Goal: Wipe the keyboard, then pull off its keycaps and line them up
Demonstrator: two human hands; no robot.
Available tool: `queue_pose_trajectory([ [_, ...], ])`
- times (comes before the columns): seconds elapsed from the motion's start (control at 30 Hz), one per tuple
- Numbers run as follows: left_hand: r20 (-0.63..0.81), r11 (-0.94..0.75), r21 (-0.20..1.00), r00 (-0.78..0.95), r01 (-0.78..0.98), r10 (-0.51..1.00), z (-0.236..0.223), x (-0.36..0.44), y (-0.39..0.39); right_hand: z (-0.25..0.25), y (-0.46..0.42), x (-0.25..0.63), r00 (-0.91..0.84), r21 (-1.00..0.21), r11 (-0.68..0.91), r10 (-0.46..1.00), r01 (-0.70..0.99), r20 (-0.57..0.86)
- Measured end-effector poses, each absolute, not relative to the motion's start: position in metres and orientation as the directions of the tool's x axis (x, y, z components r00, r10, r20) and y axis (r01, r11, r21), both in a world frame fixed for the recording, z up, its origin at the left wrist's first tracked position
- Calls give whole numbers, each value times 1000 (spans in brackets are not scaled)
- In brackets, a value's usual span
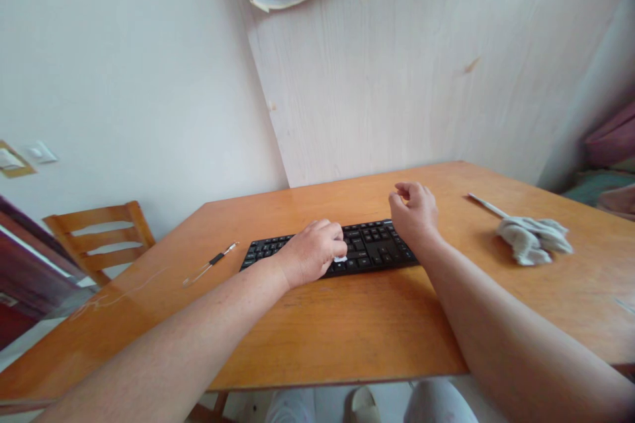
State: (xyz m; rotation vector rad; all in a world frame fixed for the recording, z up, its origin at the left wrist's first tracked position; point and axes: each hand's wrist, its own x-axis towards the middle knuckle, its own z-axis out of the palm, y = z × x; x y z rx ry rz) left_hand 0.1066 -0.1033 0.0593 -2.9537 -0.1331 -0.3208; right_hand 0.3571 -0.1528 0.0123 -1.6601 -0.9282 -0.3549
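Observation:
A black keyboard [381,248] lies on the wooden table in front of me. My left hand [315,248] rests over its middle, fingers closed and bent down onto the keys. A small white scrap, maybe tissue or cloth [340,259], sticks out under the fingers; most of it is hidden. Above the keyboard's right end is my right hand [415,211], its fingers loosely curled with a gap between thumb and forefinger. Nothing shows in it, and I cannot tell whether it touches the keyboard.
To the right, a crumpled grey cloth [533,238] lies against a thin white stick [489,205]. A small black-and-clear tool [213,261] lies left of the keyboard on the table [347,337]. A wooden chair [106,234] stands at the left; a wall panel rises behind.

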Motion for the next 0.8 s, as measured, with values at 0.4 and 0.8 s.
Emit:
queue_pose_trajectory([
  [0.4,228,-979,-152,968,137,100,58,83,-99,13,-154,357,655,-694,-66,404,717,639],
  [0.8,226,-970,-168,965,175,135,60,57,-93,12,-154,358,638,-666,-96,416,740,648],
])
